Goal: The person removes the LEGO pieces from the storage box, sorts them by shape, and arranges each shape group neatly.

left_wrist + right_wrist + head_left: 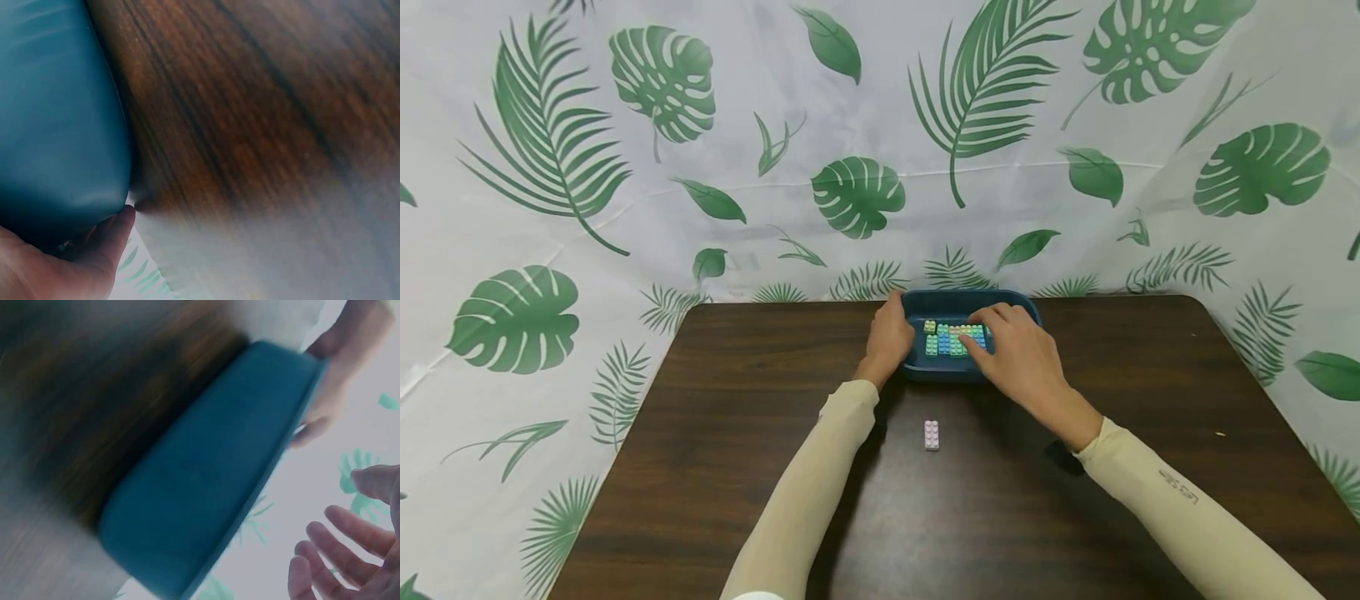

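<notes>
A blue plastic bin [943, 374] stands at the table's far edge. Inside are toy building bricks [955, 346] in green, blue and orange, packed side by side, and a small pale-yellow brick [930, 326] by the left wall. My left hand [891, 335] holds the bin's left end; its thumb [119, 240] lies against the outer wall in the left wrist view. Over the bin's right side hovers my right hand [1021, 354], covering part of the bricks. Its fingers [359, 531] are loosely bent and apart in the right wrist view, with nothing visible between them.
A pale pink brick [932, 435] lies on the dark wooden table [737, 433], in front of the bin and between the forearms. Directly behind the table hangs a white leaf-print cloth [760, 242]. Something dark [1064, 458] shows beneath the right wrist.
</notes>
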`<state>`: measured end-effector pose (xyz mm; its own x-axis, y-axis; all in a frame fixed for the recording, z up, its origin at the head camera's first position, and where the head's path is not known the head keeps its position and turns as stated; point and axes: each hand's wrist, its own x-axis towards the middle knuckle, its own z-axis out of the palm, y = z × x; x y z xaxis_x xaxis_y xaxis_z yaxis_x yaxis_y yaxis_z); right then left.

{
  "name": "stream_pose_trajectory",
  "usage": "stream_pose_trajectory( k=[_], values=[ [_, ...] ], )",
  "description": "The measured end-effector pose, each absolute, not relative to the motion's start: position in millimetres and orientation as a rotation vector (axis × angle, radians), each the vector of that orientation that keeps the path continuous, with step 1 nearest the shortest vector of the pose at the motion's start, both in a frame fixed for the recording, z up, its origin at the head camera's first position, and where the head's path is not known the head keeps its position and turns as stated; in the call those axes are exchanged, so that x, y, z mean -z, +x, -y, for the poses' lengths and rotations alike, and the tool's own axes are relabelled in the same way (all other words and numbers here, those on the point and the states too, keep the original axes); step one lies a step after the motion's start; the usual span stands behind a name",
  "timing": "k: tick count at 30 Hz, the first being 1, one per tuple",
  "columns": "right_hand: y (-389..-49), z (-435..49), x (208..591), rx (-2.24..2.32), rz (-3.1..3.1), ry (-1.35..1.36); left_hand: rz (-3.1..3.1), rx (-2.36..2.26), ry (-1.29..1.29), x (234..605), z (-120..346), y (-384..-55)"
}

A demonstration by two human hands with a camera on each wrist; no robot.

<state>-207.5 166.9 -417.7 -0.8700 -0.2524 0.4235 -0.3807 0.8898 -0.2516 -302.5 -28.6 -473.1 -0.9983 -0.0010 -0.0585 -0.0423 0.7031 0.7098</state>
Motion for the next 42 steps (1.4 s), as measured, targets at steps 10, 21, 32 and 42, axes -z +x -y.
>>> stream_pose_trajectory(
  k=[10,21,32,42],
  values=[
    [-254,-192,450,-0.456,2.846,0.498,-2.871,-1.156,-0.013,472,28,-302],
    [-265,-197,464,-0.332,2.956,0.543,-2.874,-1.133,-0.004,477,28,-303],
    [-270,-197,463,-0.401,3.094,0.489,-2.861,-1.14,-0.037,474,28,-307],
    [-272,-194,460,-0.436,3.146,0.478,-2.868,-1.139,-0.048,474,29,-306]
  ],
)
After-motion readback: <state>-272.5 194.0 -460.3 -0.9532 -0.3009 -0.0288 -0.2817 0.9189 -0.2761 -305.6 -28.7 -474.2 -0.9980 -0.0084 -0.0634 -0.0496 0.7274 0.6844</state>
